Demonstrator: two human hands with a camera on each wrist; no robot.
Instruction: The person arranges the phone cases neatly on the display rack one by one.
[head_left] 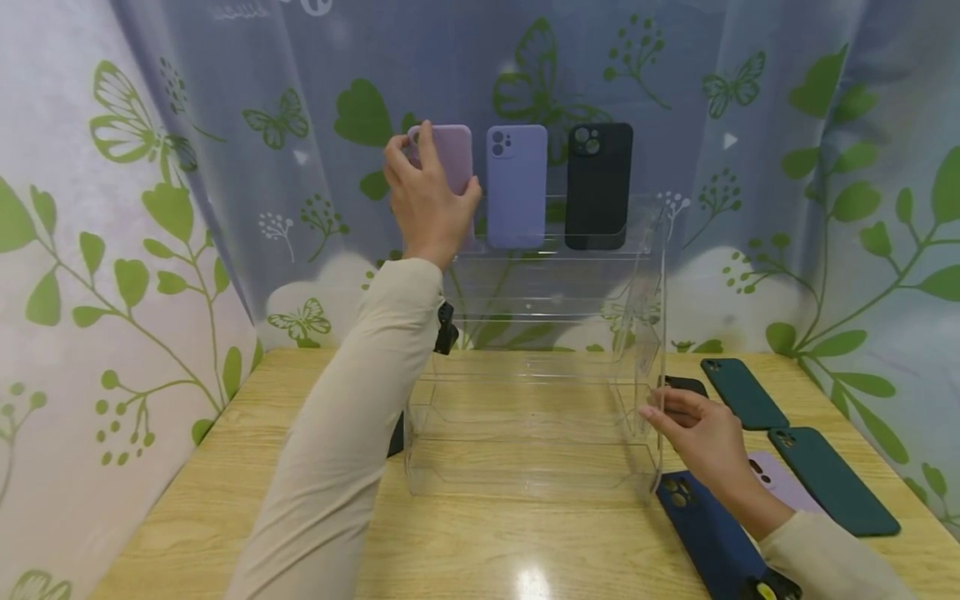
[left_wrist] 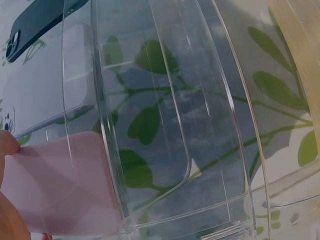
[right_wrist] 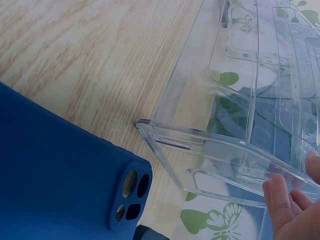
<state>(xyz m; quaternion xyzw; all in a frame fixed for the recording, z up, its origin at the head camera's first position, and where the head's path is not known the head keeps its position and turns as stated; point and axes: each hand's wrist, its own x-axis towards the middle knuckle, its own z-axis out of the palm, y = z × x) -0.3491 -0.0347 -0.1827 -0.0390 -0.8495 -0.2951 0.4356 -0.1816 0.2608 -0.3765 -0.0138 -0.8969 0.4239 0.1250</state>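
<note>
My left hand (head_left: 429, 204) grips a pink phone case (head_left: 455, 154) by its sides, at the left end of the top tier of a clear tiered stand (head_left: 525, 482). In the left wrist view the case's lower end (left_wrist: 65, 185) sits at the clear tier. Beside it stand a lavender phone case (head_left: 517, 187) and a black phone case (head_left: 600, 187), both upright. Lower down, my right hand (head_left: 708, 437) pinches the edge of the stand's right side panel, with thumb and fingers around it in the right wrist view.
Right of the stand, a navy phone case (head_left: 708, 533), two dark green phone cases (head_left: 836, 483), a light purple one (head_left: 787, 483) and a black one (head_left: 686, 385) lie on the wooden table (head_left: 465, 550). A dark item (head_left: 396, 437) shows behind the left sleeve. Leaf-patterned curtain (head_left: 480, 50) hangs behind.
</note>
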